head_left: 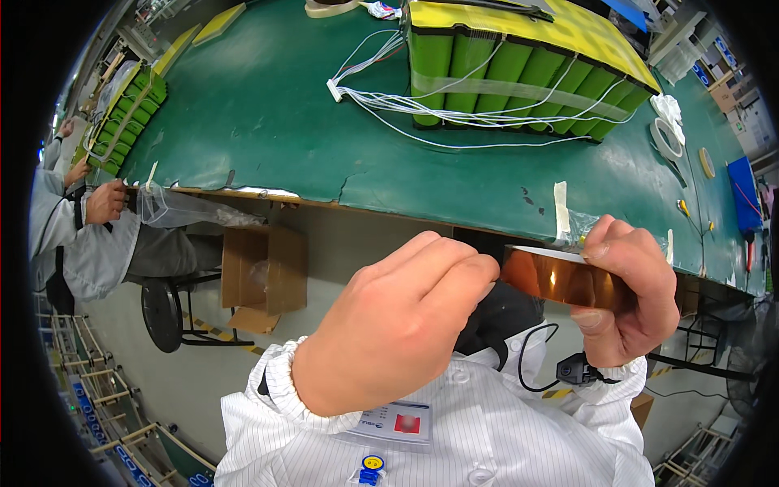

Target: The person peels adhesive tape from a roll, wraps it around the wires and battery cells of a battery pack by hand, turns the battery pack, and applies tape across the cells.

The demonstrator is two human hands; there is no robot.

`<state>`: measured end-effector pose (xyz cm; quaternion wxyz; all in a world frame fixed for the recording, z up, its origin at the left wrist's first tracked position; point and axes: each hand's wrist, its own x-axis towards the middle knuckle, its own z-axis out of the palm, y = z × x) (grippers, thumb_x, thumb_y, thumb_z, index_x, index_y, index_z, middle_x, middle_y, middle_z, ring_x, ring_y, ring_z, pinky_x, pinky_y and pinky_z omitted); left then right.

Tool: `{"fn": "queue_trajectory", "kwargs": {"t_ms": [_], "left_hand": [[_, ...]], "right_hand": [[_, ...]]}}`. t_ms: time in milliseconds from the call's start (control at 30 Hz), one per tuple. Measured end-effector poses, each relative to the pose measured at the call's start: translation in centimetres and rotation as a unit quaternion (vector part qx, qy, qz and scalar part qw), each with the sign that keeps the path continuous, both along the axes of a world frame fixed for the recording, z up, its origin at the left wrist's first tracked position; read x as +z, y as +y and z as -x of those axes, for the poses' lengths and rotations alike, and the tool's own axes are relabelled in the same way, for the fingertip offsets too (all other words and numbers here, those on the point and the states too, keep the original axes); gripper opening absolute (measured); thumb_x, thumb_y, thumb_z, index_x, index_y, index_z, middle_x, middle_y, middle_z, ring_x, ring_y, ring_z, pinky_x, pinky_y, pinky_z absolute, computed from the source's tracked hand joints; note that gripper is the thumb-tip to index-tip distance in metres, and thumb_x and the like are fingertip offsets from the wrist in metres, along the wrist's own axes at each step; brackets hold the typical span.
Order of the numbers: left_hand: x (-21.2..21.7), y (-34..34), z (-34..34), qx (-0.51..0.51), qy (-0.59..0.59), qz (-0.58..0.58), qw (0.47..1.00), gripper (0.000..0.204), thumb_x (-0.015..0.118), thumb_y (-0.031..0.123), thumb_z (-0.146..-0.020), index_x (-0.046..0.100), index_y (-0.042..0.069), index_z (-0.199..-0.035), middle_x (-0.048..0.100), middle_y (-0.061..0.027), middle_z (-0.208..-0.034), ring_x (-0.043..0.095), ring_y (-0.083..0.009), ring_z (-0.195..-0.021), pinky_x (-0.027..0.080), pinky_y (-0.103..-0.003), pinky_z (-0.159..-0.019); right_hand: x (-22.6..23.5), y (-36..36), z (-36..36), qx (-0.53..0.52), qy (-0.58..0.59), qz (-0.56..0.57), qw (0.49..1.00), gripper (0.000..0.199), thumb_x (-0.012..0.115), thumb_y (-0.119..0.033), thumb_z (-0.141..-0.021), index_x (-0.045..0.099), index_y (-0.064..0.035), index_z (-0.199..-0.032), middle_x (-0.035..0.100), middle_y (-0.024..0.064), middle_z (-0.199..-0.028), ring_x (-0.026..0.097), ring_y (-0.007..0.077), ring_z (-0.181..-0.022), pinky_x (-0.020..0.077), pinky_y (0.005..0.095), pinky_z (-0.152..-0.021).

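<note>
My right hand (633, 284) grips a roll of shiny amber tape (552, 276), thumb below and fingers over its upper rim. The white inner core of the roll shows along the top. My left hand (398, 316) is closed in a pinch against the left side of the same roll, and its fingertips hide the bit of tape between them. Both hands are in front of the table edge, above my lap. Beyond them on the green table (268, 122) stands a battery pack (519, 77) of green cells with a yellow top, clear tape and white wires ending in a connector (334, 90).
White tape rolls (667, 140) and a blue bin (743, 191) are at the right. A clear plastic bag (174, 207) hangs from the table edge. Below are a cardboard box (264, 272) and a black stool (162, 315). At far left, a co-worker's hand (105, 201) is near another green pack (126, 118).
</note>
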<state>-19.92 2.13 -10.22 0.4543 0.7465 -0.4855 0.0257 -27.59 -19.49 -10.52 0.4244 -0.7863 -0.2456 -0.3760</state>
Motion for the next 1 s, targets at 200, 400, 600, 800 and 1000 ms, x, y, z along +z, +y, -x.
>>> {"fn": "queue_trajectory", "kwargs": {"t_ms": [200, 400, 600, 800, 1000], "left_hand": [[0.1, 0.0, -0.4, -0.01, -0.025, -0.012, 1.0, 0.022, 0.071, -0.008, -0.075, 0.063, -0.004, -0.095, 0.064, -0.0136, -0.086, 0.06, -0.0306, -0.071, 0.051, -0.035, -0.06], [0.2, -0.1, -0.4, -0.011, -0.024, -0.037, 0.999, 0.021, 0.071, -0.009, -0.074, 0.063, -0.004, -0.093, 0.062, -0.013, -0.085, 0.06, -0.0304, -0.071, 0.05, -0.036, -0.061], [0.1, -0.1, -0.5, 0.004, -0.046, -0.063, 0.997, 0.018, 0.069, -0.008, -0.072, 0.062, -0.003, -0.088, 0.062, -0.0124, -0.082, 0.06, -0.0294, -0.07, 0.05, -0.036, -0.061], [-0.7, -0.7, -1.0, 0.021, -0.06, -0.007, 0.998, 0.014, 0.066, -0.006, -0.068, 0.063, -0.001, -0.081, 0.061, -0.0102, -0.074, 0.058, -0.0262, -0.062, 0.047, -0.034, -0.054], [-0.3, -0.2, -1.3, -0.004, 0.062, 0.047, 0.997, 0.01, 0.061, -0.007, -0.07, 0.064, 0.0, -0.077, 0.06, -0.0075, -0.069, 0.056, -0.0155, -0.058, 0.042, -0.027, -0.048]], "right_hand": [[0.4, -0.2, -0.1, -0.01, 0.022, 0.015, 1.0, 0.045, 0.082, -0.024, -0.079, 0.065, 0.0074, -0.106, 0.064, 0.0127, -0.077, 0.049, 0.0175, -0.056, 0.0377, 0.0308, -0.052], [0.9, -0.2, -0.4, -0.025, 0.04, 0.056, 0.997, 0.044, 0.082, -0.019, -0.076, 0.065, 0.0069, -0.107, 0.067, 0.0122, -0.08, 0.051, 0.019, -0.057, 0.0412, 0.0304, -0.052], [0.9, 0.0, -0.6, -0.021, 0.06, 0.077, 0.995, 0.042, 0.082, -0.017, -0.075, 0.065, 0.0064, -0.106, 0.067, 0.0116, -0.081, 0.052, 0.0188, -0.057, 0.0417, 0.0298, -0.052], [-0.4, -0.6, -1.1, 0.023, 0.045, 0.049, 0.997, 0.042, 0.079, -0.02, -0.08, 0.064, 0.0072, -0.108, 0.065, 0.0138, -0.083, 0.052, 0.0212, -0.061, 0.042, 0.0321, -0.056], [-1.3, -0.6, -1.0, 0.05, 0.13, -0.109, 0.984, 0.048, 0.076, -0.031, -0.086, 0.061, 0.0078, -0.111, 0.062, 0.0114, -0.089, 0.05, 0.0173, -0.072, 0.0392, 0.0287, -0.063]]}}
